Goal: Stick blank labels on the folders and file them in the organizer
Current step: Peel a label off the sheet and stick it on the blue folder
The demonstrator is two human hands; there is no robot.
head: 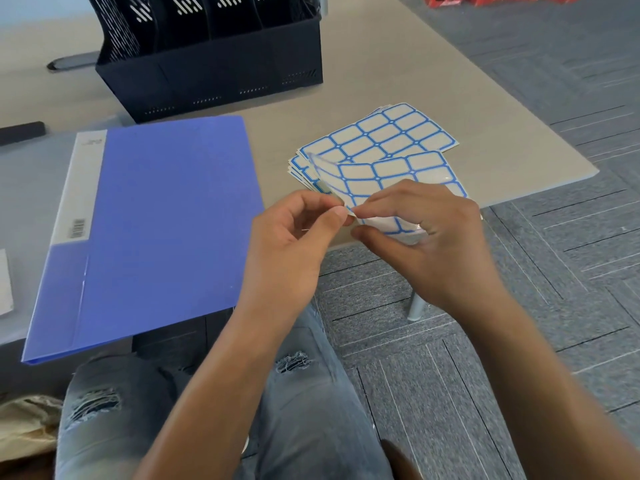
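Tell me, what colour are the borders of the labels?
Blue borders around white blanks on the label sheet, seen in the head view.

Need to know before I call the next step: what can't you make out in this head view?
- Label sheet: its near part is hidden by the right hand; whether a label is free can't be told.
- Left hand: its fingertips hide what they pinch.
- Organizer: top cut by the frame edge; slot contents unseen.
- Blue folder: spine print too small.
- Label stack: count unclear.

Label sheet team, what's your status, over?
Both hands, left hand and right hand, pinching one label sheet, peeling a label. Blue folder unlabeled. Nothing in the way.
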